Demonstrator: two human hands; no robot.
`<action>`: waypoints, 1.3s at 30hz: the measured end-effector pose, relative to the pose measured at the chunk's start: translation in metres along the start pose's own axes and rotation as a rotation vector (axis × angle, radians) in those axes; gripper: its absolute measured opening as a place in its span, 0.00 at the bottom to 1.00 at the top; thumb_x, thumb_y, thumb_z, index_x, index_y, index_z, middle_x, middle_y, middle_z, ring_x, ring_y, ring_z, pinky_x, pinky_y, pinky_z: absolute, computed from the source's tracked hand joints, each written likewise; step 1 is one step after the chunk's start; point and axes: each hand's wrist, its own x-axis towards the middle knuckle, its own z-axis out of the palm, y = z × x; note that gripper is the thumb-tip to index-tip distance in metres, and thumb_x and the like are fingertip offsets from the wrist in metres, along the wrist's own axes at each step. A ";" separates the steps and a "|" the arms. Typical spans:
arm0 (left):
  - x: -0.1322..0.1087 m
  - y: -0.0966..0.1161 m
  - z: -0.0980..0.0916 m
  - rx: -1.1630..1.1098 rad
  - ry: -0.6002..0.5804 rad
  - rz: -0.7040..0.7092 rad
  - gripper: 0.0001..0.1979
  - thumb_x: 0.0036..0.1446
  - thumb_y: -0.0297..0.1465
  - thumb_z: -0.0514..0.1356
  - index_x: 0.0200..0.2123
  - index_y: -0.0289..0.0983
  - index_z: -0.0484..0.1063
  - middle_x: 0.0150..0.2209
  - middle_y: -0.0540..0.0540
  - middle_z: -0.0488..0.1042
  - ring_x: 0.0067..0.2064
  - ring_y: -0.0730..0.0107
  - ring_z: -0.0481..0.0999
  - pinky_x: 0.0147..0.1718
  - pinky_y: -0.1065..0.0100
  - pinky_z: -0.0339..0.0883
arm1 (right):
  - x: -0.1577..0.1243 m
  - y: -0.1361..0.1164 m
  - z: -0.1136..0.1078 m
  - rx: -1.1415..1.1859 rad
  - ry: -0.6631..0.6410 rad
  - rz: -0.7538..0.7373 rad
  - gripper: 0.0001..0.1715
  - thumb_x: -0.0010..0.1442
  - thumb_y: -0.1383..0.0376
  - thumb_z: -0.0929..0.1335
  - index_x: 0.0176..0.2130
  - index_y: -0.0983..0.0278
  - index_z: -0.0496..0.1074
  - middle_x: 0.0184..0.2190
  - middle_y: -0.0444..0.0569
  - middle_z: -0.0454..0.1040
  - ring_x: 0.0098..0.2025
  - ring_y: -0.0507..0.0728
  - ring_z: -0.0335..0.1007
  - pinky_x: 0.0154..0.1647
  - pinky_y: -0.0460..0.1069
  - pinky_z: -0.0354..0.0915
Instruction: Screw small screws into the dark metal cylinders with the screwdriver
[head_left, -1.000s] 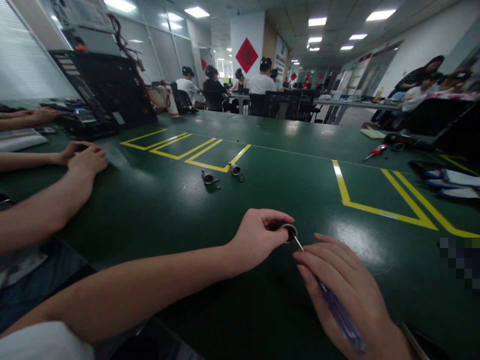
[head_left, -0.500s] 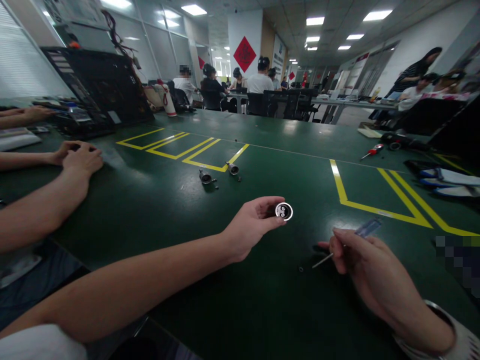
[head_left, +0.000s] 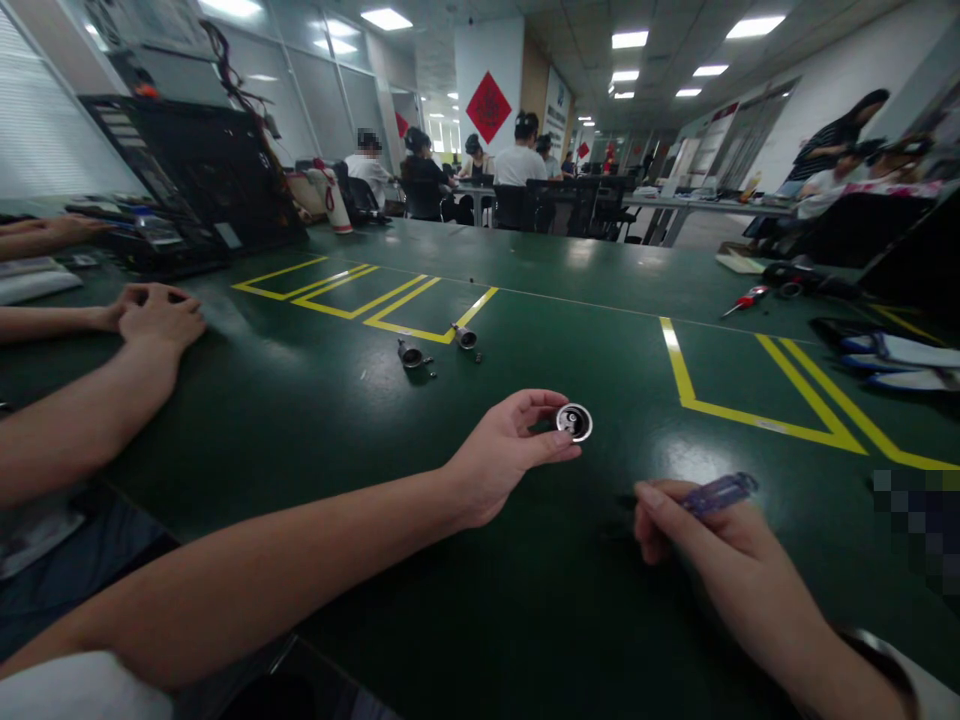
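Between the thumb and fingers of my left hand (head_left: 499, 455) is a round metal connector (head_left: 574, 423), its open end facing me with pin-like shapes inside. My right hand (head_left: 709, 545), lower and to the right, grips a screwdriver (head_left: 720, 494) by its translucent purplish handle; the shaft is hidden by the fingers. The hands are apart. Farther back on the green table (head_left: 315, 400) lie two similar metal connectors, one on the left (head_left: 411, 354) and one on the right (head_left: 466, 338), with tiny loose parts beside them.
Yellow tape marks (head_left: 772, 425) line the table. At the right lie a red screwdriver (head_left: 745, 302) and a tool pouch (head_left: 900, 360). A co-worker's hands (head_left: 161, 320) rest on the left side, near a black equipment case (head_left: 202, 180). A white bottle (head_left: 335, 205) stands behind.
My right hand has shifted left and the screwdriver's handle has swung flatter. Its shaft and the small ring on the table no longer show. The connector in my left hand has moved slightly right and turned.
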 end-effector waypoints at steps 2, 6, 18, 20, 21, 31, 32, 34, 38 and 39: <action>0.000 -0.001 0.001 -0.016 -0.006 0.012 0.15 0.48 0.18 0.62 0.40 0.34 0.67 0.44 0.45 0.71 0.45 0.67 0.73 0.49 0.57 0.67 | -0.003 -0.002 0.003 -0.103 0.031 -0.154 0.23 0.61 0.55 0.63 0.20 0.62 0.69 0.15 0.43 0.69 0.22 0.54 0.69 0.31 0.51 0.68; 0.000 -0.001 0.001 -0.029 -0.032 0.012 0.15 0.47 0.19 0.62 0.40 0.34 0.68 0.45 0.45 0.71 0.46 0.66 0.73 0.49 0.57 0.66 | -0.009 0.002 0.006 -0.105 0.099 -0.351 0.17 0.62 0.63 0.62 0.23 0.61 0.67 0.17 0.41 0.67 0.24 0.54 0.69 0.48 0.57 0.65; -0.003 -0.004 0.003 0.150 -0.090 0.005 0.14 0.47 0.20 0.63 0.40 0.32 0.72 0.38 0.45 0.75 0.40 0.70 0.73 0.44 0.63 0.66 | -0.016 -0.005 0.005 -0.240 0.197 -0.553 0.09 0.61 0.69 0.63 0.40 0.60 0.71 0.37 0.47 0.76 0.42 0.57 0.73 0.48 0.53 0.66; -0.005 -0.004 0.005 0.156 -0.091 -0.007 0.14 0.47 0.20 0.62 0.40 0.32 0.73 0.37 0.45 0.75 0.38 0.70 0.74 0.43 0.63 0.66 | -0.014 -0.004 0.008 -0.241 0.193 -0.553 0.09 0.62 0.69 0.63 0.40 0.60 0.71 0.37 0.47 0.76 0.41 0.57 0.73 0.47 0.53 0.66; -0.005 -0.004 0.005 0.157 -0.093 -0.012 0.14 0.47 0.21 0.62 0.40 0.32 0.74 0.37 0.45 0.76 0.38 0.70 0.74 0.42 0.63 0.67 | -0.013 -0.004 0.009 -0.244 0.184 -0.552 0.09 0.62 0.69 0.63 0.41 0.60 0.71 0.37 0.47 0.76 0.41 0.57 0.72 0.46 0.53 0.66; -0.007 -0.004 0.007 0.239 -0.085 -0.030 0.15 0.47 0.21 0.62 0.41 0.32 0.74 0.36 0.46 0.78 0.37 0.71 0.75 0.43 0.64 0.67 | -0.016 0.001 0.012 -0.263 0.097 -0.520 0.09 0.64 0.69 0.63 0.44 0.58 0.67 0.41 0.45 0.72 0.46 0.53 0.67 0.52 0.50 0.57; -0.007 -0.004 0.007 0.272 -0.076 -0.028 0.15 0.48 0.21 0.61 0.41 0.32 0.74 0.36 0.45 0.78 0.37 0.71 0.75 0.42 0.65 0.67 | -0.015 0.000 0.012 -0.270 0.100 -0.534 0.09 0.64 0.69 0.63 0.44 0.59 0.67 0.41 0.45 0.72 0.46 0.53 0.67 0.52 0.50 0.57; -0.008 -0.004 0.007 0.345 -0.056 -0.016 0.15 0.48 0.22 0.61 0.42 0.31 0.74 0.36 0.44 0.78 0.37 0.70 0.76 0.41 0.65 0.68 | -0.015 -0.002 0.014 -0.288 0.100 -0.555 0.09 0.63 0.69 0.62 0.43 0.59 0.67 0.40 0.45 0.73 0.46 0.53 0.67 0.52 0.50 0.56; -0.008 -0.006 0.006 0.456 -0.045 0.059 0.16 0.49 0.23 0.59 0.43 0.29 0.74 0.37 0.42 0.79 0.37 0.68 0.77 0.40 0.66 0.70 | -0.014 -0.004 0.015 -0.316 0.099 -0.580 0.08 0.63 0.69 0.63 0.42 0.59 0.67 0.38 0.45 0.73 0.44 0.53 0.68 0.52 0.50 0.57; -0.008 -0.007 0.006 0.473 -0.047 0.085 0.16 0.48 0.23 0.59 0.43 0.29 0.75 0.38 0.41 0.79 0.37 0.68 0.77 0.40 0.66 0.70 | -0.013 -0.004 0.016 -0.322 0.101 -0.583 0.08 0.63 0.69 0.63 0.42 0.59 0.67 0.38 0.45 0.74 0.44 0.54 0.68 0.51 0.50 0.58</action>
